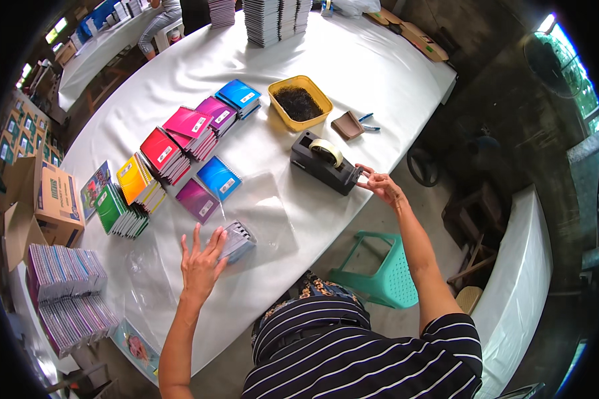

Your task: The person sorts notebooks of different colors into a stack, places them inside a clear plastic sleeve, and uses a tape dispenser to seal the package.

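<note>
My left hand (201, 266) has its fingers spread, and their tips touch a small notebook pack (238, 242) in clear plastic. My right hand (383, 189) is at the cutting end of a black tape dispenser (319, 165), thumb and fingers closed at the tape's end; the strip itself is too small to make out. A roll of tape (327, 151) sits in the dispenser. Just beyond the pack lie a blue notebook (218, 177) and a purple notebook (197, 199), next to a clear plastic sheet (266, 209).
Stacked notebooks in green (116, 211), yellow (137, 179), red (162, 150) and other colours form a row. Beyond the dispenser stand a yellow tub (300, 103) and a brown tray (347, 125). A carton (58, 203) is left; a green stool (383, 272) stands beside the table.
</note>
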Demonstrator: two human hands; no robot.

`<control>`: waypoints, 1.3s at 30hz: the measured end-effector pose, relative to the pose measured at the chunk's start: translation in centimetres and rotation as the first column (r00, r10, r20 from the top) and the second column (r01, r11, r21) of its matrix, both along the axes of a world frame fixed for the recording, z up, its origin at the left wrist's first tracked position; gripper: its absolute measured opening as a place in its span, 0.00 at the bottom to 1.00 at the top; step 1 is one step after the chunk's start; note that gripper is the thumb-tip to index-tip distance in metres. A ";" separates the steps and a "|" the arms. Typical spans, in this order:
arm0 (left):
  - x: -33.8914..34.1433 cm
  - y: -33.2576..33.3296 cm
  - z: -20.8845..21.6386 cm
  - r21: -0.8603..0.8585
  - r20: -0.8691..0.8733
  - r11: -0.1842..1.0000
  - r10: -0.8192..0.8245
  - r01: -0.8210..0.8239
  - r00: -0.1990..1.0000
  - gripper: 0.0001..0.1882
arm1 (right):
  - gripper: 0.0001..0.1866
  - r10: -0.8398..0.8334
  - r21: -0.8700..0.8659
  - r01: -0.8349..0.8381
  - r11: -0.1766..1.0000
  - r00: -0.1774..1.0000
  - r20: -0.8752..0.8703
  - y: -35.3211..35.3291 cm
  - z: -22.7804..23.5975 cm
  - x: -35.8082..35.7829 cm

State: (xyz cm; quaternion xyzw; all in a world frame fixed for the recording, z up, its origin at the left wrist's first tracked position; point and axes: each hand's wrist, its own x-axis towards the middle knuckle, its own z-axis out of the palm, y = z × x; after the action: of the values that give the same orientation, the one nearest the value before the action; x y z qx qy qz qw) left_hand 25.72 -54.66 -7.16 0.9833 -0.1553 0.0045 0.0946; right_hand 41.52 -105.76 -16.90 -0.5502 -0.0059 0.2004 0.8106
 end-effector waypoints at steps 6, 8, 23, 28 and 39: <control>0.7 -0.7 -1.2 -0.033 0.062 0.996 -0.077 0.079 0.995 0.34 | 0.09 0.268 -0.852 0.499 -0.158 0.852 0.449 -7.9 -3.8 -0.2; 0.8 -0.2 -1.6 -0.021 0.093 0.996 -0.088 0.090 0.992 0.33 | 0.11 0.089 -0.854 0.449 -0.262 0.893 0.442 -5.6 -4.4 -0.3; -0.2 1.3 -2.4 -0.001 0.118 0.998 -0.069 0.070 0.991 0.31 | 0.14 -0.176 -0.311 0.071 0.948 0.930 -0.324 35.2 6.9 -14.6; -0.3 1.6 -2.4 -0.052 0.128 0.995 -0.072 0.080 0.989 0.31 | 0.15 -0.209 -0.337 0.120 0.934 0.947 -0.244 35.2 5.6 -15.7; 4.6 1.2 -3.1 -0.428 -0.261 0.903 -0.081 -0.039 0.962 0.33 | 0.16 -0.158 -0.325 0.117 0.938 0.982 -0.102 35.1 2.5 -16.0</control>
State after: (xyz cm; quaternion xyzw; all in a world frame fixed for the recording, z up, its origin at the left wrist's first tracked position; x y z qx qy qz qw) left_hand 30.36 -53.47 -10.21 0.9277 -0.1467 -0.0977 0.3291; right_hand 25.49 -70.63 -14.36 -0.6589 0.1162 0.1761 0.7220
